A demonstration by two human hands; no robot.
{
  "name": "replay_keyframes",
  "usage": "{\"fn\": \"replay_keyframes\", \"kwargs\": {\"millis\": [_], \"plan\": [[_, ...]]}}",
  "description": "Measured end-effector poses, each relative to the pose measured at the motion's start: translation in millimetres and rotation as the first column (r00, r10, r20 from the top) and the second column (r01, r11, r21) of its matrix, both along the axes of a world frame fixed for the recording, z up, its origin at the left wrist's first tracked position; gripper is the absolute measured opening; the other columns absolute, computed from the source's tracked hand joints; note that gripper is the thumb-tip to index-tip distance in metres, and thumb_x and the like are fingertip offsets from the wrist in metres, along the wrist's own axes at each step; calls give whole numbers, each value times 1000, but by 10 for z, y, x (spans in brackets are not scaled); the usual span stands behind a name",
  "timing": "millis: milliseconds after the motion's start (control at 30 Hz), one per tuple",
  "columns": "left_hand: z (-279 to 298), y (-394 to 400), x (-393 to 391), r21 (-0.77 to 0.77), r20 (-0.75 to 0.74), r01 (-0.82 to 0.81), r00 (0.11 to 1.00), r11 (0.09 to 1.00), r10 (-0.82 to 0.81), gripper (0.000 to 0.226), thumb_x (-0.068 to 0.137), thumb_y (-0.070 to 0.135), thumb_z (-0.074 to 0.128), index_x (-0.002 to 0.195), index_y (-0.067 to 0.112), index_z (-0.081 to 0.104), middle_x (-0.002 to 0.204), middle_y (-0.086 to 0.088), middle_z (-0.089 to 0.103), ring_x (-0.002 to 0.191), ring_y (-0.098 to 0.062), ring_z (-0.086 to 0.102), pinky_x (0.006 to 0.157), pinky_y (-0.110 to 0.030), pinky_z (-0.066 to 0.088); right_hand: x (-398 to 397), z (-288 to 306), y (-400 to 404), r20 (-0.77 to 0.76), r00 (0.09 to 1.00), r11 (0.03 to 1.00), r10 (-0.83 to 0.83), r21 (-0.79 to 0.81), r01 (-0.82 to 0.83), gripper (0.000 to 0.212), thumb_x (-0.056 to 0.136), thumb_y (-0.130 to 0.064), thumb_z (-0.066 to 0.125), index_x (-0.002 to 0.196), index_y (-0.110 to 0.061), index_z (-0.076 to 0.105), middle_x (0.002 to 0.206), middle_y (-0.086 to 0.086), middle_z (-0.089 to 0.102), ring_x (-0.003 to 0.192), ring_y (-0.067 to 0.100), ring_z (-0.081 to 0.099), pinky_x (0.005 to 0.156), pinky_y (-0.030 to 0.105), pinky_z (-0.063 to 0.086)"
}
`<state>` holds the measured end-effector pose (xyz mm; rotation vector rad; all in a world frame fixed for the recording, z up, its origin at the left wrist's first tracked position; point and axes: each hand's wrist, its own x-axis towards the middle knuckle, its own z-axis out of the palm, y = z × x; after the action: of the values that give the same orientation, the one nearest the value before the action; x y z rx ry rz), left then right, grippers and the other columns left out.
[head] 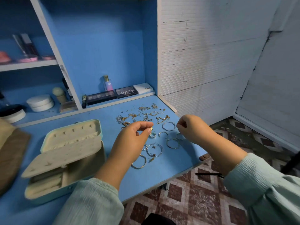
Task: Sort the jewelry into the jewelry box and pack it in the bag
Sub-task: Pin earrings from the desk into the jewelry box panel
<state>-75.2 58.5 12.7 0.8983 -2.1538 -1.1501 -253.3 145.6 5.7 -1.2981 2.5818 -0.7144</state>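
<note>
An open pale jewelry box (65,153) with cream lining lies on the blue table (162,172) at the left. Right of it, loose jewelry is spread out: several hoops and bangles (168,125) and a heap of gold chains and earrings (142,116) farther back. My left hand (133,140) hovers above the hoops and pinches a small gold earring (151,128) between thumb and forefinger. My right hand (191,127) is held up over the table's right edge with curled fingers pinched together; whether it holds something tiny I cannot make out.
A brown bag (9,153) lies at the far left edge. Makeup palettes (113,95), a perfume bottle (108,82) and round white jars (40,103) stand at the back under blue shelves. The table's right edge drops to a patterned tile floor (194,200).
</note>
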Motion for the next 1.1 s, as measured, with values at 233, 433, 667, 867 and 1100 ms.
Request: {"fn": "replay_keyframes", "kwargs": {"millis": [233, 433, 667, 867, 1100], "plan": [[89, 35, 225, -62, -77, -29, 997, 998, 25, 29, 89, 18, 61, 85, 46, 58, 88, 21, 61, 66, 1, 49, 57, -5, 38, 444, 158, -98, 236, 956, 968, 172, -218, -121, 15, 95, -22, 45, 85, -16, 54, 74, -1, 59, 62, 15, 59, 50, 23, 46], [118, 15, 502, -161, -118, -134, 986, 978, 116, 18, 88, 16, 61, 89, 33, 64, 83, 23, 57, 67, 20, 48, 62, 1, 35, 919, 223, -284, 457, 815, 905, 357, -387, -179, 17, 96, -18, 46, 80, -16, 53, 88, 6, 68, 77, 25, 67, 74, 40, 56], [192, -80, 875, -255, -105, -230, 972, 939, 210, 17, 89, 18, 60, 98, 30, 67, 85, 24, 56, 71, 16, 48, 65, 2, 35, 1328, 188, -459, 624, 611, 857, 488, -474, -201, 18, 99, -14, 38, 83, -14, 45, 104, 11, 62, 78, 15, 66, 67, 24, 56], [188, -193, 1246, -384, -86, -294, 955, 875, 283, 23, 86, 19, 63, 108, 21, 70, 89, 23, 54, 76, 10, 50, 75, 5, 31, 1535, 143, -578, 623, 599, 840, 502, -515, -169, 20, 98, -12, 39, 80, -15, 47, 101, 13, 64, 88, 17, 63, 80, 25, 53], [174, -297, 1614, -483, -54, -309, 944, 819, 325, 27, 87, 20, 62, 114, 17, 67, 96, 11, 60, 90, 1, 50, 77, 4, 32, 1667, 107, -592, 501, 773, 896, 389, -401, -191, 19, 98, -21, 39, 81, -22, 48, 97, -6, 65, 85, 14, 63, 70, 34, 51]]}}
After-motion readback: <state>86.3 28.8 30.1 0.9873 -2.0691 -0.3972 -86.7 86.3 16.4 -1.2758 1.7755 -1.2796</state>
